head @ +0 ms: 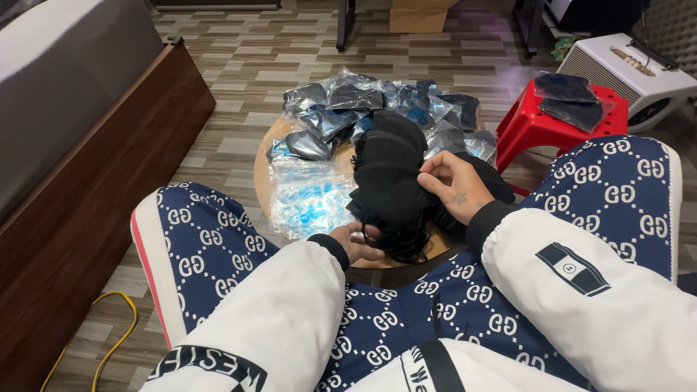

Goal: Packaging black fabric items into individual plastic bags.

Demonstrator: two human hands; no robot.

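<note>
A heap of black face masks (388, 170) lies on a small round wooden table (263, 178) in front of my knees. My left hand (356, 243) is closed on the near, lower edge of the heap, among the dangling ear loops. From the right side, my right hand (454, 185) pinches a black mask in the heap with its fingertips. Beyond the heap lie several clear plastic bags with dark masks inside (348, 109). Empty clear bags with blue print (308, 199) are stacked at the table's left.
A red plastic stool (534, 127) stands at the right with bagged dark masks (570, 98) on top. A white box-shaped device (632, 72) is behind it. A brown wooden bed frame (94, 181) runs along the left. A yellow cable (109, 334) lies on the floor.
</note>
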